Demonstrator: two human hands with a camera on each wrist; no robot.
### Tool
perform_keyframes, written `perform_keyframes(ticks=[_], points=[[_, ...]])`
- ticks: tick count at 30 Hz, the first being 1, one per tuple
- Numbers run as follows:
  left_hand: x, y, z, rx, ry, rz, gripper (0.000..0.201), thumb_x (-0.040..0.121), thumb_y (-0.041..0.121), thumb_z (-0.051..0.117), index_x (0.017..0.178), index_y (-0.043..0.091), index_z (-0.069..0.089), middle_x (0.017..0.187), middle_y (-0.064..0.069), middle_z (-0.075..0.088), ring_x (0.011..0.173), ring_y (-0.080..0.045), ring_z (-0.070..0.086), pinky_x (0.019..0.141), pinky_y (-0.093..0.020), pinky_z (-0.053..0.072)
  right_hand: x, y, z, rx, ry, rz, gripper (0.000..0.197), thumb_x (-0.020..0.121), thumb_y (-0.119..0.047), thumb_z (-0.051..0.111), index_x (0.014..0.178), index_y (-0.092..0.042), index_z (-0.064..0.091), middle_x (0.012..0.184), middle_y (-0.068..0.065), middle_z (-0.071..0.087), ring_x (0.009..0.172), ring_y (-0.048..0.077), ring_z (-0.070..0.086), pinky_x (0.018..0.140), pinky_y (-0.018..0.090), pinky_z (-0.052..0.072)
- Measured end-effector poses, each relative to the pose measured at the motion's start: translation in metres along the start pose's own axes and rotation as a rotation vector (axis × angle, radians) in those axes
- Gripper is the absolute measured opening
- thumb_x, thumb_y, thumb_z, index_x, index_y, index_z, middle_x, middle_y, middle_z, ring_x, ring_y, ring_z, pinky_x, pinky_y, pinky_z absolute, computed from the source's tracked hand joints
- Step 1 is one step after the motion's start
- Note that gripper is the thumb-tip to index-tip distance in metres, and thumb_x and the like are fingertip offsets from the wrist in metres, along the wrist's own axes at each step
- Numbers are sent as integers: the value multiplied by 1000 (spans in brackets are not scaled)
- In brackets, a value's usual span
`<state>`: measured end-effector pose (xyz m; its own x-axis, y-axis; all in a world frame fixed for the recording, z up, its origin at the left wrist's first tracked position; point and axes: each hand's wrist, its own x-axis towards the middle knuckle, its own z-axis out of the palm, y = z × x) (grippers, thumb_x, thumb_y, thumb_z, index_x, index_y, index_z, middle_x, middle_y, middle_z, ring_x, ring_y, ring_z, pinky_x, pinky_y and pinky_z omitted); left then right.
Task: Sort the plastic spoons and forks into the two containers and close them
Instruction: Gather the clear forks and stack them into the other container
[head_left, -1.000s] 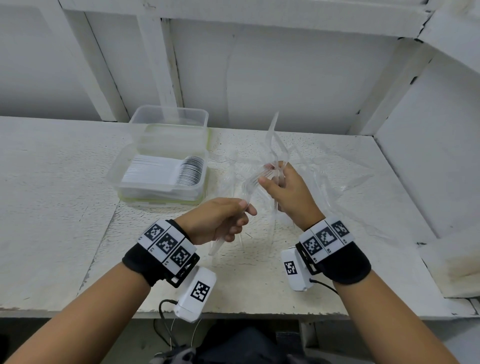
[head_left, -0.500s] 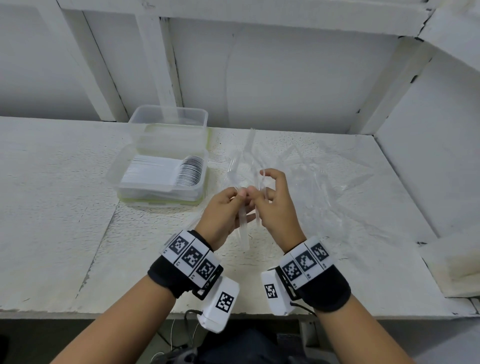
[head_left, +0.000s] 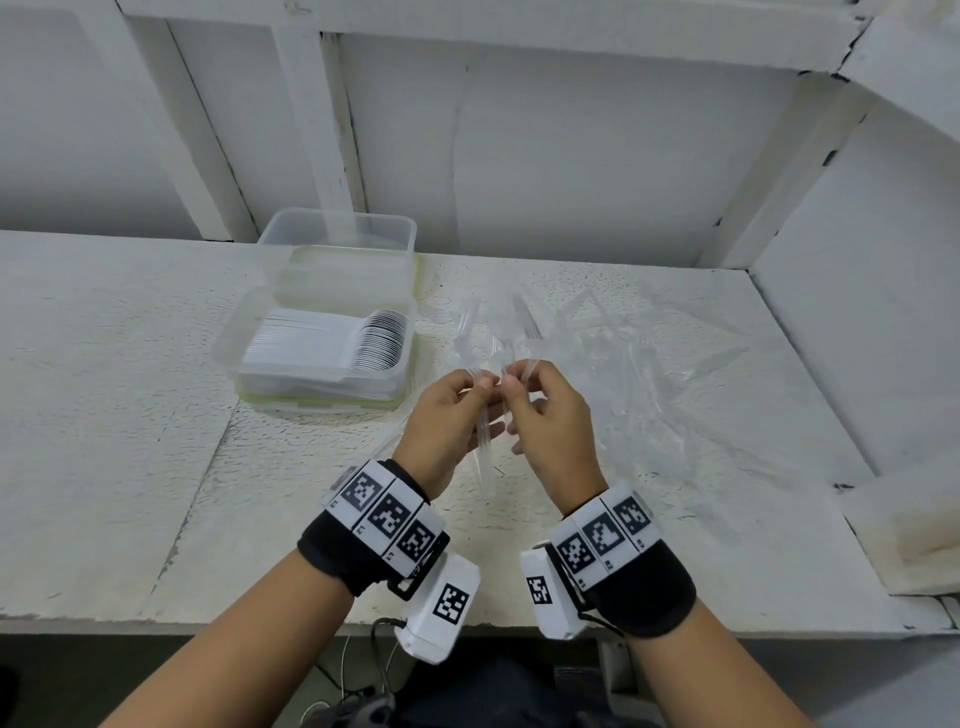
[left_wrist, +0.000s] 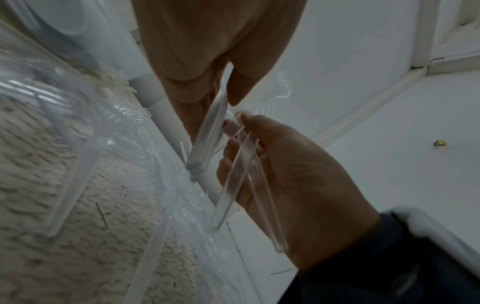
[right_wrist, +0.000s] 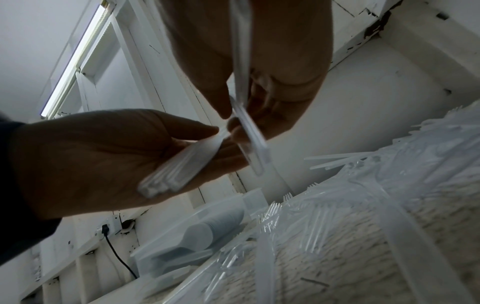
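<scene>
Over the middle of the table, my left hand (head_left: 475, 389) and right hand (head_left: 517, 384) meet fingertip to fingertip. The left hand (left_wrist: 221, 98) grips a tight bundle of clear plastic forks (left_wrist: 205, 144), handles pointing down. The right hand (right_wrist: 233, 115) pinches a few more clear forks (right_wrist: 246, 131), their tines sticking up past the fingers. A clear container (head_left: 228, 348) to the left holds a neat row of white spoons (head_left: 332, 343). A second clear container (head_left: 337, 244) stands on its far end; I see nothing in it.
Several loose clear forks (head_left: 613, 343) lie scattered on the white table (head_left: 104, 415) beyond and right of my hands. White walls close off the back and the right side. A raised white ledge (head_left: 909, 525) sits at the near right.
My left hand rose and moved right to meet the right hand. The right hand came down and toward me with its forks; both hands now hold forks side by side.
</scene>
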<state>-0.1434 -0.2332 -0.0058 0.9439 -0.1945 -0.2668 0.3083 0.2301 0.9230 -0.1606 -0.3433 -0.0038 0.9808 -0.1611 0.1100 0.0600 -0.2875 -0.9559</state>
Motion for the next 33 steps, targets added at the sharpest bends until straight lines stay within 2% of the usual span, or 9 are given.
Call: perform_keyframes(ticks=[4,11,13,16,19,22,25,28,33], points=[[-1,0,2,52,6,-9,17,97,17,47,95,4,58,108,-19,68,102,-28,66,95,-47,49,1,3,-4,-73,26,-24,7,93,-20,54,88,-21,58,84,-15,60,75,-3,54,64,4,40],[-4,0,10,156,-2,3,21,98,15,46,84,4,58,107,-28,64,93,-30,64,90,-44,53,1,4,0,-22,102,-39,9,92,-15,56,85,-20,60,92,-15,51,83,0,54,66,4,41],[-3,-1,9,163,11,2,22,97,15,46,87,-1,56,106,-30,63,93,-33,65,90,-46,53,1,3,0,-1,78,-27,11,93,-15,54,84,-20,59,89,-14,58,85,2,57,69,6,42],[-3,-2,7,144,7,-16,27,98,17,44,100,-7,58,106,-21,67,99,-28,66,90,-43,53,1,1,-1,32,70,1,13,95,-17,50,85,-21,56,83,-14,62,80,-10,56,68,3,42],[-3,-2,8,112,1,-15,31,99,18,41,110,-8,56,95,-16,67,85,-22,67,88,-39,52,0,1,-4,56,73,0,11,97,-17,47,90,-16,56,81,-11,64,78,-16,55,67,1,41],[-4,0,8,82,-16,-19,29,99,19,43,109,-3,58,81,-9,60,69,-15,64,81,-36,54,0,-1,-6,71,64,9,12,97,-15,46,90,-12,55,85,-4,68,86,-6,57,63,-1,39],[-4,1,6,106,-42,-23,28,98,19,45,110,-1,60,83,-9,60,73,-16,64,81,-35,54,-1,-4,-8,67,64,21,14,97,-17,47,86,-18,55,91,-1,70,94,4,60,65,-2,39],[-4,0,3,164,-72,-42,29,97,18,46,110,-4,60,89,-11,65,76,-14,66,78,-30,56,0,-6,-8,71,44,45,17,97,-19,46,83,-25,54,88,-9,69,86,-5,62,65,0,41],[-4,-1,-1,179,-109,-75,18,96,15,49,101,3,63,93,-12,69,82,-16,69,77,-28,56,3,-9,-11,114,11,60,13,97,-16,46,89,-13,56,90,-5,68,73,-9,61,55,4,43]])
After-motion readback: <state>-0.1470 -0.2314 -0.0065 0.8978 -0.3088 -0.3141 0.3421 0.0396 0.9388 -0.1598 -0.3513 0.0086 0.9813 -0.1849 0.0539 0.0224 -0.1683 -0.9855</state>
